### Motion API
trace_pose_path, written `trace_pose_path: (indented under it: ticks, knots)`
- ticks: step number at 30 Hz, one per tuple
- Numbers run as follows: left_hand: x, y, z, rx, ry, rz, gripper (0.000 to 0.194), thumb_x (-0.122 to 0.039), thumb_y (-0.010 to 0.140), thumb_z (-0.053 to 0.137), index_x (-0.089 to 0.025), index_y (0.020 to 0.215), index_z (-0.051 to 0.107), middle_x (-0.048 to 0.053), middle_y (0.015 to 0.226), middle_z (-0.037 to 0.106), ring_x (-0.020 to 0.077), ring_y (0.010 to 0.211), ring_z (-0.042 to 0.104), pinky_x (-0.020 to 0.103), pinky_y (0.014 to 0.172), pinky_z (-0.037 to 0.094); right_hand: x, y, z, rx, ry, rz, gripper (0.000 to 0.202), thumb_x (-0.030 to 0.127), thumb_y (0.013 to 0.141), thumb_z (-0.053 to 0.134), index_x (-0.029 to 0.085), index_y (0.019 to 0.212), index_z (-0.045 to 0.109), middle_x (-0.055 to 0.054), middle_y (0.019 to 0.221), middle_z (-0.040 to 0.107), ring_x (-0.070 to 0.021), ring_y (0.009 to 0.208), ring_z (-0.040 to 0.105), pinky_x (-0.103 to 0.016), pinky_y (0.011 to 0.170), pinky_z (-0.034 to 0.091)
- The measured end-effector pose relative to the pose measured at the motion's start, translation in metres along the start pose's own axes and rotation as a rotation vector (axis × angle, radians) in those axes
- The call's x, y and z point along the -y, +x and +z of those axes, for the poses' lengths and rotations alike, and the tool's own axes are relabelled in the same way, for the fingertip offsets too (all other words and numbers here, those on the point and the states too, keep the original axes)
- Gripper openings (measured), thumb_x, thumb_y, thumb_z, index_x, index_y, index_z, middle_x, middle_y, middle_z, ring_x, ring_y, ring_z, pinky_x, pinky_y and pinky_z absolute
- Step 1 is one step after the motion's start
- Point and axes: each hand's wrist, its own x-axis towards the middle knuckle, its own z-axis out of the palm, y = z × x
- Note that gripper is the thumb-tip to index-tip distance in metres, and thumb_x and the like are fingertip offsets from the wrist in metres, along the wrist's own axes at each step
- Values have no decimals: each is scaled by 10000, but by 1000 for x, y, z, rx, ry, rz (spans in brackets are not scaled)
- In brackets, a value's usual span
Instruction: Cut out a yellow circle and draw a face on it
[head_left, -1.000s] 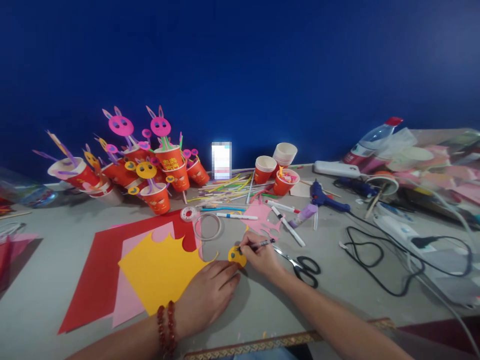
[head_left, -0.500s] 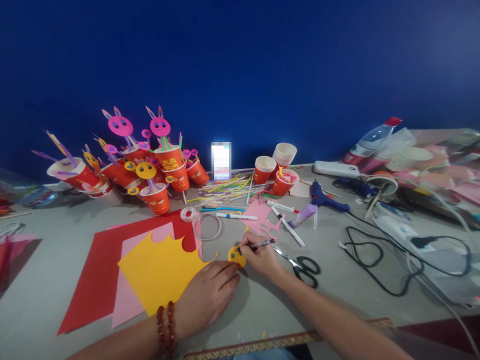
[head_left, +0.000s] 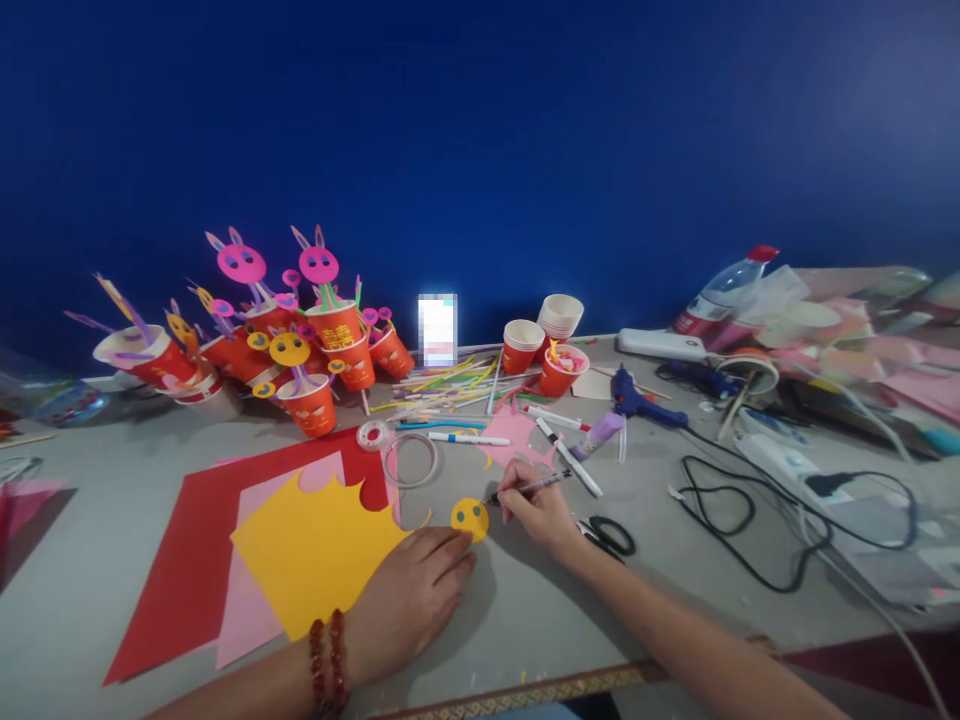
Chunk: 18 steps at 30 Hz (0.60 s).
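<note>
Left hand [head_left: 412, 590], near, lies flat, fingertips at the yellow disc [head_left: 469, 507] on the counter [head_left: 532, 625] between both hands; so slight a hold could let it swivel. Right hand [head_left: 534, 512], farther, its grip pinching a pen [head_left: 547, 481], could then stray.

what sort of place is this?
Probably a paper-craft worktable, maybe in a workshop or classroom: decorated red paper cups, coloured paper sheets and a blue glue gun.

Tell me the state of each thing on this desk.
Left hand: flat, fingertips at the yellow disc
Pen: held in right hand
Yellow disc: marked with two dark spots
Yellow sheet: edge cut in curves
Scissors: partly hidden, blades unclear
Bottle: capped
Screen: lit
Scrap cup: filled
</note>
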Motion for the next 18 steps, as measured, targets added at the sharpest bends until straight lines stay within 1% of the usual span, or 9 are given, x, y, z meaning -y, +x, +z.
trace_pose_path:
  ticks: [3,6,13,18]
  knots:
    - [-1,0,0,8,12,1,342,-172,912,554,-150,1253,547,97,1309,607,251,1213,531,423,1012,477,-2,-2,5,-34,-87,-67,114,138,688,487,216,605,496,45,527,482,-120,503,430,-244,502,324]
    - [-1,1,0,27,20,-6,344,-169,911,554,-143,1254,545,91,1318,601,259,1207,530,428,1012,476,-3,-3,9,-16,-140,-105,117,138,686,484,210,594,491,41,553,472,-122,534,421,-244,518,318]
    - [0,0,1,34,23,-1,339,-175,919,536,-142,1257,543,96,1323,595,264,1209,530,435,1021,467,-8,-3,9,-13,-196,-93,116,144,703,484,206,605,495,42,575,469,-122,551,423,-240,527,313]
    - [0,0,0,24,7,-4,343,-172,914,541,-157,1257,541,99,1313,598,253,1219,526,428,1023,464,-5,-3,10,-11,-194,-94,120,153,714,490,209,608,491,40,581,476,-124,554,429,-239,531,321]
